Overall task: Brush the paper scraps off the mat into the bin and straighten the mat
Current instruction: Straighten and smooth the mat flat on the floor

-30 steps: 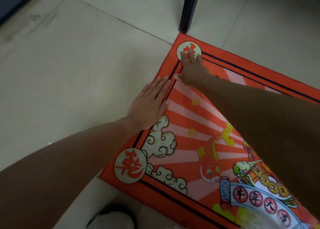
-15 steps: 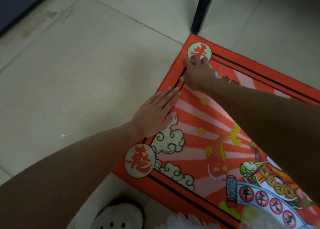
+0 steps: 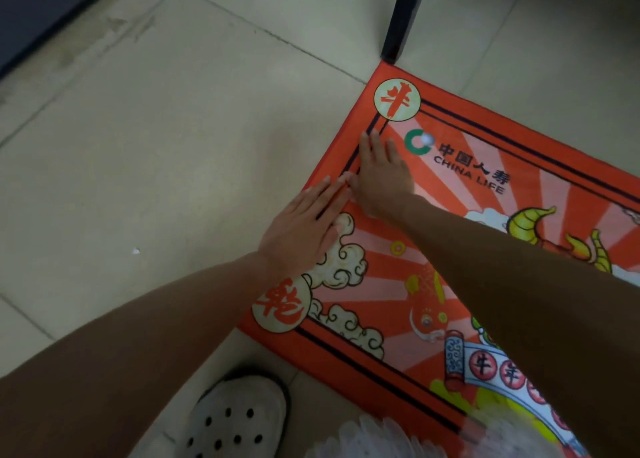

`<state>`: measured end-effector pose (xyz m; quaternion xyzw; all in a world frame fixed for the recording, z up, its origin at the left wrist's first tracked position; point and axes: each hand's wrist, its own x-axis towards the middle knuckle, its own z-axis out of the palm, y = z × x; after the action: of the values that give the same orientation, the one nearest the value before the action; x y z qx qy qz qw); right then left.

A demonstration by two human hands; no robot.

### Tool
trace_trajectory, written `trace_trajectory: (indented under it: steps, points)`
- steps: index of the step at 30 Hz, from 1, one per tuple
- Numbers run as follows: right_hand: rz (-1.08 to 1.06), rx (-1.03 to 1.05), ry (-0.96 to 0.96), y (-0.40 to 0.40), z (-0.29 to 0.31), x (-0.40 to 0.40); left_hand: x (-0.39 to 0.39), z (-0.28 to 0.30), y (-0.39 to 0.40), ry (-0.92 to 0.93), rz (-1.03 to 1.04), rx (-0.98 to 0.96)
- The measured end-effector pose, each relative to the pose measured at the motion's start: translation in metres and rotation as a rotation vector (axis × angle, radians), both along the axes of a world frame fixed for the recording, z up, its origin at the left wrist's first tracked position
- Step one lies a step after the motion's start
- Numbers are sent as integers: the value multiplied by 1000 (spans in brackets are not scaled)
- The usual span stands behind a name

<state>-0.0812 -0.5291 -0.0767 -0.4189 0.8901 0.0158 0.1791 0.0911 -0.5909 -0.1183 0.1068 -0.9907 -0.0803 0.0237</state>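
Both hands flat, fingers straight, gripping nothing: left hand [image 3: 304,227] presses mat [image 3: 491,194] edge, right hand [image 3: 382,177] just beyond it. Mat on floor [image 3: 166,138], corner touching black leg [image 3: 401,17]. Scrap [image 3: 135,250] left of mat.

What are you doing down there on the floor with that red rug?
A person is crouched over a red printed mat on the tiled floor. The left hand and right hand both lie flat with straight fingers along the mat's left edge, near the corner by a black furniture leg. One small white scrap lies on the tiles off the mat. No bin is in view.
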Motion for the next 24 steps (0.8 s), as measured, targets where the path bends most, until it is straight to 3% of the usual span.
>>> trace_trajectory:
  steps: [11,18,24]
  points:
    - [-34,88,-41,-11,11,14,36,3,8,-53,-17,-16]
    - [64,9,-23,-15,15,37,66,6,16,-72,-41,4]
    - [114,114,-116,-14,13,30,87,9,19,-94,-50,24]
